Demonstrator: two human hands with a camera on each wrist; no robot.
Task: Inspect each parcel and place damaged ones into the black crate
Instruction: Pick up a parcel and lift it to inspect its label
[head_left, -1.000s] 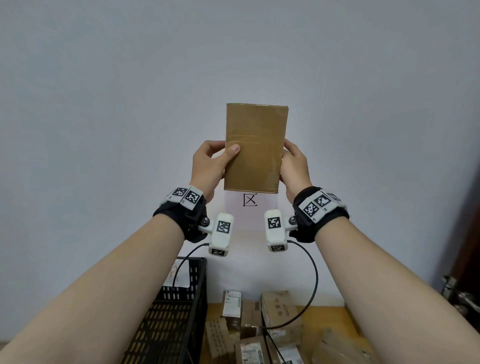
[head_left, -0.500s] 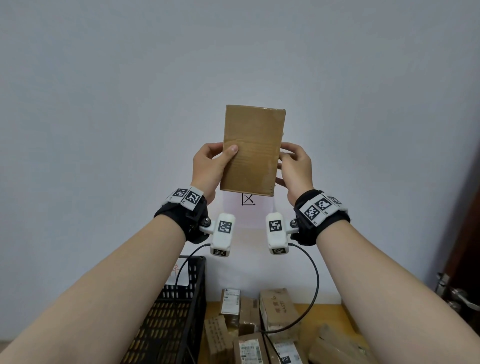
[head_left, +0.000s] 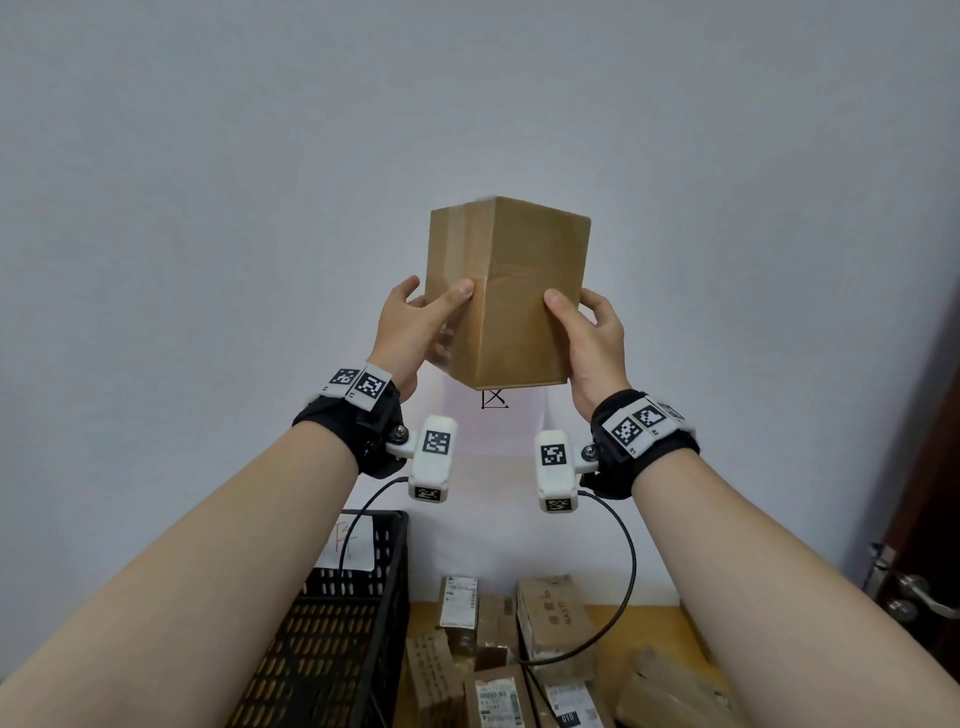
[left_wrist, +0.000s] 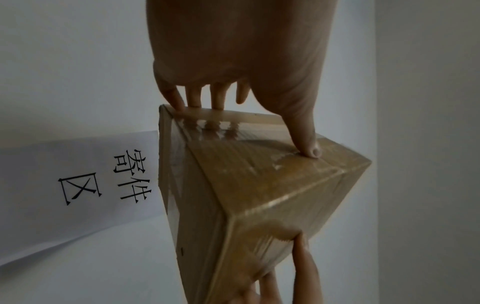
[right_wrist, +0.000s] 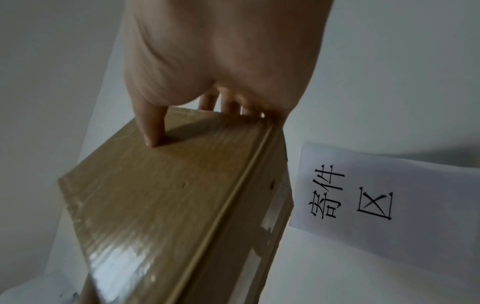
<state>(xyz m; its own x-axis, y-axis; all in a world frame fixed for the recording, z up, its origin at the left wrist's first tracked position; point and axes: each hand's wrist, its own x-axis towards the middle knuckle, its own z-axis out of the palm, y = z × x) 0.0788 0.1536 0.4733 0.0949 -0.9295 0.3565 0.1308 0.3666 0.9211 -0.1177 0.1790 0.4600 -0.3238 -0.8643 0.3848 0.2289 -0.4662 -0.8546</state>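
I hold a plain brown cardboard parcel (head_left: 511, 291) upright in front of the white wall, one vertical edge turned toward me. My left hand (head_left: 415, 322) grips its left side, thumb on the near face and fingers behind. My right hand (head_left: 589, 332) grips the right side the same way. Glossy clear tape wraps the parcel (left_wrist: 259, 185), with my left thumb pressing its face. In the right wrist view the parcel (right_wrist: 168, 205) shows small dots near one edge. The black crate (head_left: 332, 623) stands low at the left.
Several other cardboard parcels (head_left: 550, 618) with labels lie on the wooden table (head_left: 670, 623) beside the crate. A white paper sign (left_wrist: 78, 185) with black characters hangs on the wall behind the held parcel. A door handle (head_left: 914, 592) sits at the right edge.
The parcel has turned about its vertical axis, from one flat face toward me to a corner edge with two faces showing. My right thumb has come round onto the near face.
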